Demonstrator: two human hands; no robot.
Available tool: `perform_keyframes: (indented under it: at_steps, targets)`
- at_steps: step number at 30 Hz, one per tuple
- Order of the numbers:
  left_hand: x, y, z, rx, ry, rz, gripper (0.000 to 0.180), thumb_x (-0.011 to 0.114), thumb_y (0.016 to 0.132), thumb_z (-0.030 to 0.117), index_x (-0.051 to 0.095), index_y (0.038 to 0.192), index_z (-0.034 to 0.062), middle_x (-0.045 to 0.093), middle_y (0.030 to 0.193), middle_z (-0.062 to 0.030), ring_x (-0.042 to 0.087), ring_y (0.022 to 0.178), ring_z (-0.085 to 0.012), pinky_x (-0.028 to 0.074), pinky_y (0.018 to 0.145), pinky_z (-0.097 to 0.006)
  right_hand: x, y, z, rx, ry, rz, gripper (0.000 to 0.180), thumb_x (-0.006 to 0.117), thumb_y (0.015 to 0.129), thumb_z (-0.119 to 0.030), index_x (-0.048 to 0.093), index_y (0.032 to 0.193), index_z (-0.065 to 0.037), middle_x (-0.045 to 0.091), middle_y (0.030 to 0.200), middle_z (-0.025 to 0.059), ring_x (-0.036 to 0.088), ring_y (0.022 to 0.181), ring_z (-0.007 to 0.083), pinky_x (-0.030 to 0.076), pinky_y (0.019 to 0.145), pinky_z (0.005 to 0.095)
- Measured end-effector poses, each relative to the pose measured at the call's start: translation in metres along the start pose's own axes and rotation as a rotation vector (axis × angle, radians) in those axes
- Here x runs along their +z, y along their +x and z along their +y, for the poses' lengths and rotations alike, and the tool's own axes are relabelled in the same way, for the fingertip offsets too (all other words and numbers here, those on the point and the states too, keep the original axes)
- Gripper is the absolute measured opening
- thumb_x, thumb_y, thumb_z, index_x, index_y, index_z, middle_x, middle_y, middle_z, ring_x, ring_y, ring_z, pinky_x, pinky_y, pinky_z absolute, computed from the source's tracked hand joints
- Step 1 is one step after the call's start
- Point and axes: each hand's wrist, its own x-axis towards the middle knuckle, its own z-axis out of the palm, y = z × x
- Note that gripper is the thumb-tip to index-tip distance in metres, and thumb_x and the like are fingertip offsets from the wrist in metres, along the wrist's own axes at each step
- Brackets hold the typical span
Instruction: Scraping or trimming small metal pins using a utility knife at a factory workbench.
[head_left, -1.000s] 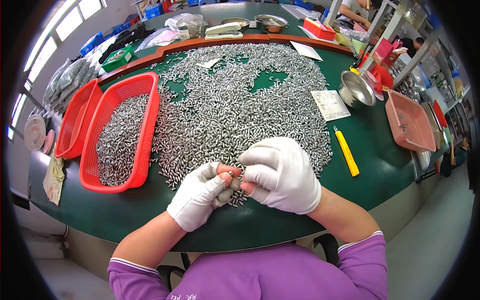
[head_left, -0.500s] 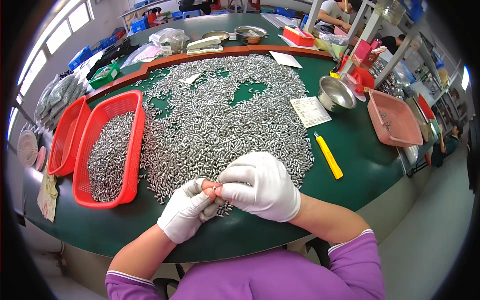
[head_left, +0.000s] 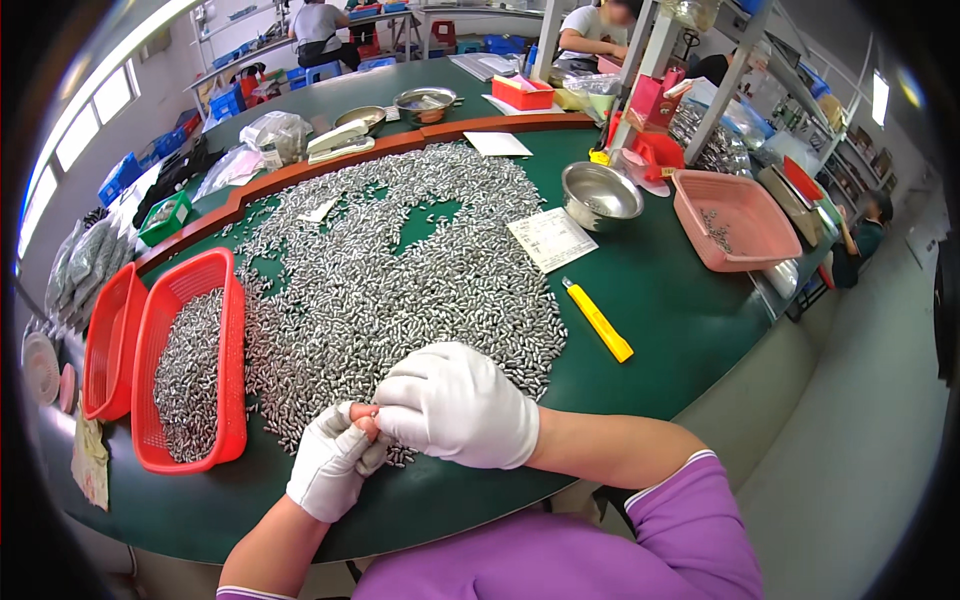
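At the near edge of a green surface (head_left: 650, 300), two white-gloved hands met over the fringe of a wide heap of small metal pieces (head_left: 400, 270). The left hand (head_left: 330, 470) was curled shut, its bare fingertips (head_left: 365, 425) poking through cut glove ends; the right hand (head_left: 455, 405) closed over them, pinching what seemed to be one piece, too small to make out. Sorting looked far from finished: a red basket (head_left: 225, 300) to the left held a modest grey layer of pieces, while the bulk lay loose across the felt-like cloth. A second red basket (head_left: 105, 340) beside it appeared nearly bare.

The pieces were short, rounded cylinders with a dull silver shine. The baskets were perforated plastic, the gloves a soft knit. A yellow utility knife (head_left: 598, 320) lay to the right of the heap, a printed paper slip (head_left: 550, 238) past it, then a steel bowl (head_left: 600, 195) and a pink plastic tray (head_left: 735, 215) holding a few pieces. Other people worked at tables beyond.
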Motion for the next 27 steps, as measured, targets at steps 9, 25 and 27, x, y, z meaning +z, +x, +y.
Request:
perform_keyframes:
  at_steps: [9, 25, 27]
  targets:
    - [0.000, 0.001, -0.002, 0.068, 0.171, 0.065, 0.015, 0.066, 0.095, 0.019, 0.066, 0.104, 0.0064, 0.064, 0.079, -0.0036, 0.047, 0.057, -0.0078, 0.035, 0.051, -0.021, 0.002, -0.002, 0.000, 0.013, -0.068, -0.018, 0.015, 0.065, 0.073, -0.018, 0.061, 0.083, -0.008, 0.059, 0.084, 0.0035, 0.060, 0.075, 0.0217, 0.049, 0.063, 0.0350]
    - [0.005, -0.001, 0.002, 0.045, 0.308, 0.088, 0.019, 0.068, 0.094, 0.023, 0.067, 0.097, 0.0045, 0.066, 0.079, -0.0029, 0.050, 0.058, -0.0071, 0.037, 0.051, -0.021, 0.007, -0.003, 0.008, 0.142, 0.274, 0.073, 0.020, 0.077, 0.068, -0.011, 0.065, 0.083, -0.007, 0.064, 0.083, 0.0061, 0.064, 0.074, 0.0275, 0.051, 0.062, 0.0387]
    - [0.004, -0.001, 0.003, 0.022, 0.277, 0.083, 0.018, 0.069, 0.093, 0.022, 0.066, 0.097, 0.0050, 0.066, 0.079, -0.0040, 0.050, 0.058, -0.0082, 0.037, 0.052, -0.022, 0.007, -0.003, 0.007, 0.154, 0.293, 0.082, 0.020, 0.077, 0.068, -0.011, 0.065, 0.083, -0.006, 0.064, 0.083, 0.0064, 0.064, 0.074, 0.0276, 0.051, 0.062, 0.0390]
